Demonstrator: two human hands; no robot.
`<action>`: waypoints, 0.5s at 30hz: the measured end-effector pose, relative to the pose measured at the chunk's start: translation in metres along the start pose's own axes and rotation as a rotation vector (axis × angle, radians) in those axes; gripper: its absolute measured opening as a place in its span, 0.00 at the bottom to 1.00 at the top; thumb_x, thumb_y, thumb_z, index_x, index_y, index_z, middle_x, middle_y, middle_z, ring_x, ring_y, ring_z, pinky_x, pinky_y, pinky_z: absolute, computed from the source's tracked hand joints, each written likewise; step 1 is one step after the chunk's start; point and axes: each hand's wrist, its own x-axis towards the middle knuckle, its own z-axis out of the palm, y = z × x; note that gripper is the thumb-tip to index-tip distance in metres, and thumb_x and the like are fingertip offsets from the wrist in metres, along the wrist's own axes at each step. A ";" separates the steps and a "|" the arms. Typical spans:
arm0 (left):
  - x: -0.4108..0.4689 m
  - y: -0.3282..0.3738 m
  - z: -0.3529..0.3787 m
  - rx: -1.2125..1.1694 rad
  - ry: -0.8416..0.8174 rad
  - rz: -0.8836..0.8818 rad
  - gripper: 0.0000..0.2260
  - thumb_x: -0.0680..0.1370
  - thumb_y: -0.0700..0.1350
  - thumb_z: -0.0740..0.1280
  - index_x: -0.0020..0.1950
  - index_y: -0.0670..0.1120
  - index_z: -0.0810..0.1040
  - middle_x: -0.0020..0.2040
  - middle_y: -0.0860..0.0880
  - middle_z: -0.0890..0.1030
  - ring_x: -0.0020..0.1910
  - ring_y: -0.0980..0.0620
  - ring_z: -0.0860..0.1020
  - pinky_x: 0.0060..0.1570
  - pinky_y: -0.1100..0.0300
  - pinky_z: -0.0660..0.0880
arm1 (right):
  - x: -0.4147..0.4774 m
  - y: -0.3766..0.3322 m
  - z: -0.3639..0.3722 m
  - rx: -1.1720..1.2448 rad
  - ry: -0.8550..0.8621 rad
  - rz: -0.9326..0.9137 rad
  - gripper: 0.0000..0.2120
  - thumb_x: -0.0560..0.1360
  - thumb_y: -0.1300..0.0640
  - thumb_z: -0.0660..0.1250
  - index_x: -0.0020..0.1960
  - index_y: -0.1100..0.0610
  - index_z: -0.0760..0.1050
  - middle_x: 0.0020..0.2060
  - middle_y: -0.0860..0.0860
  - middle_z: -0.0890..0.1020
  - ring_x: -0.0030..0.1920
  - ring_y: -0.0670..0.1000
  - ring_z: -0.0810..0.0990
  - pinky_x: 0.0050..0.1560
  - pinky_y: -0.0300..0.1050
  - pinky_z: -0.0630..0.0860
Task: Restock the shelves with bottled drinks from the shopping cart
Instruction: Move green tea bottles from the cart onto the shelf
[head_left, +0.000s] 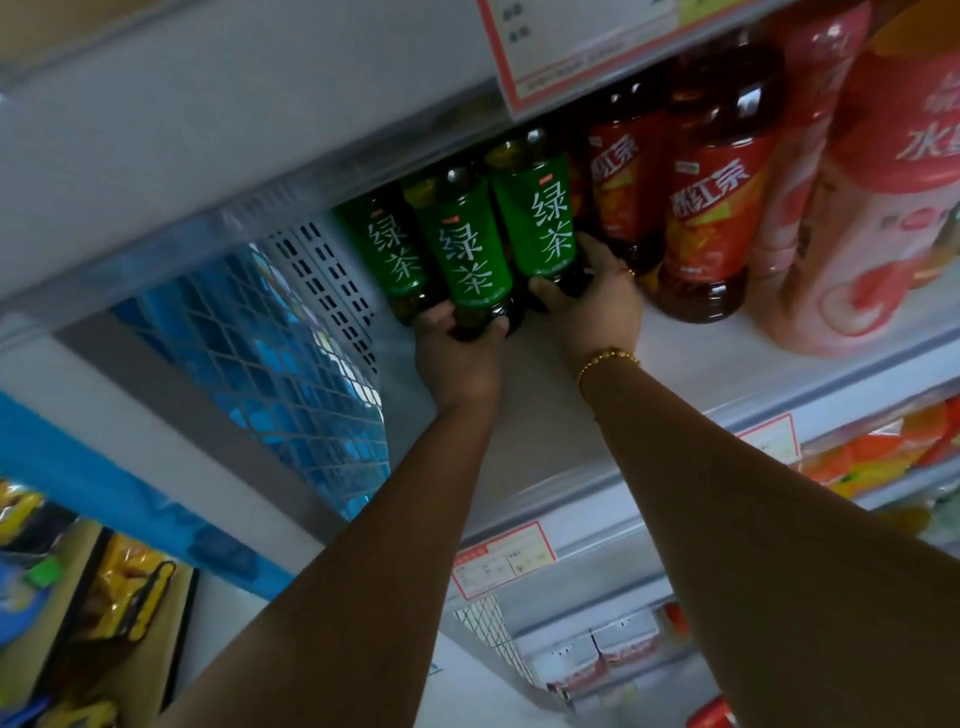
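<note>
Three green tea bottles stand side by side at the back left of the white shelf (561, 415). My left hand (457, 358) grips the base of the middle green bottle (467, 254). My right hand (597, 301), with a gold bracelet at the wrist, holds the base of the right green bottle (545, 218). The left green bottle (387, 249) stands untouched beside them, close to the perforated side panel.
Red tea bottles (711, 208) and a pink drink bottle (862, 218) stand to the right on the same shelf. A mesh side panel (291, 374) closes the left end. The shelf above hangs low with a price tag (582, 47). Lower shelves hold packaged goods.
</note>
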 end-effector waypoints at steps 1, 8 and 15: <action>0.001 0.002 0.002 0.000 0.001 -0.012 0.25 0.66 0.37 0.76 0.59 0.38 0.73 0.54 0.41 0.81 0.51 0.49 0.80 0.54 0.57 0.76 | 0.001 0.001 0.000 -0.014 -0.003 -0.003 0.30 0.71 0.53 0.71 0.70 0.50 0.65 0.64 0.53 0.74 0.63 0.54 0.73 0.60 0.45 0.70; -0.002 0.006 0.006 0.033 0.042 -0.019 0.25 0.67 0.38 0.76 0.61 0.36 0.72 0.56 0.41 0.78 0.49 0.52 0.76 0.43 0.72 0.68 | 0.001 0.001 -0.001 0.013 0.003 0.019 0.27 0.70 0.55 0.73 0.67 0.55 0.70 0.61 0.54 0.77 0.61 0.55 0.75 0.59 0.45 0.71; -0.016 0.012 -0.005 0.062 -0.053 -0.050 0.23 0.68 0.37 0.75 0.61 0.36 0.73 0.56 0.42 0.80 0.48 0.52 0.78 0.43 0.69 0.70 | -0.004 -0.006 -0.024 -0.014 -0.220 0.058 0.26 0.71 0.57 0.71 0.67 0.55 0.70 0.61 0.54 0.78 0.62 0.54 0.75 0.63 0.44 0.71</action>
